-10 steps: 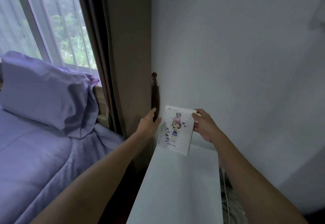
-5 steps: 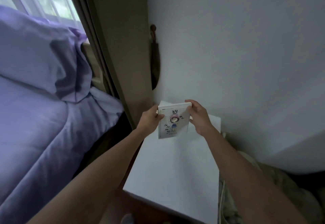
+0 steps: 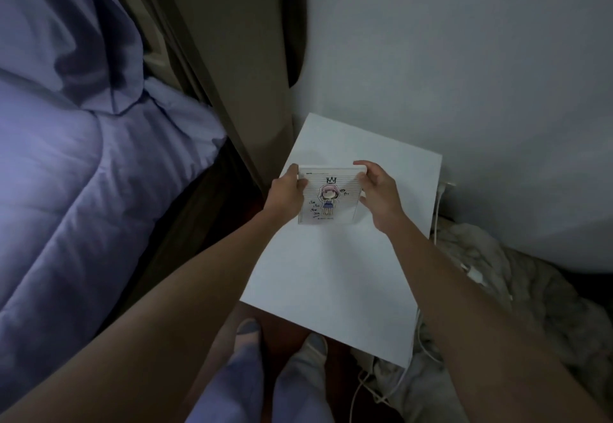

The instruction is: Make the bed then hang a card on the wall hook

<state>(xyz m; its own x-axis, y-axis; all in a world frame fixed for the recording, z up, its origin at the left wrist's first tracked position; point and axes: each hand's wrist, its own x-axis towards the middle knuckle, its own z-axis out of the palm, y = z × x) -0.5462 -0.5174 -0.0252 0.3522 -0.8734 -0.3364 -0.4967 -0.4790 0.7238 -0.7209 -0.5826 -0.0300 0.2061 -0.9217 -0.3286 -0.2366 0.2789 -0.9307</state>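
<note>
A white lined card (image 3: 328, 197) with a drawing of a pink-haired figure under a crown is held low over the white bedside table (image 3: 338, 276). My left hand (image 3: 288, 193) grips its left edge and my right hand (image 3: 378, 192) grips its right edge and top corner. The bed (image 3: 66, 170) at left is covered by a smooth purple quilt, with a purple pillow (image 3: 66, 24) at its head. A dark wooden piece (image 3: 296, 21) hangs on the wall corner above; its top and any hook lie outside the view.
A brown curtain (image 3: 212, 57) hangs between the bed and the wall corner. Crumpled pale fabric (image 3: 497, 283) and white cables (image 3: 428, 339) lie on the floor right of the table. My feet (image 3: 282, 349) stand at the table's near edge.
The view has tilted downward, so the window and the top of the wall piece left the frame. The card has come down from wall height to just above the tabletop, both hands still on it.
</note>
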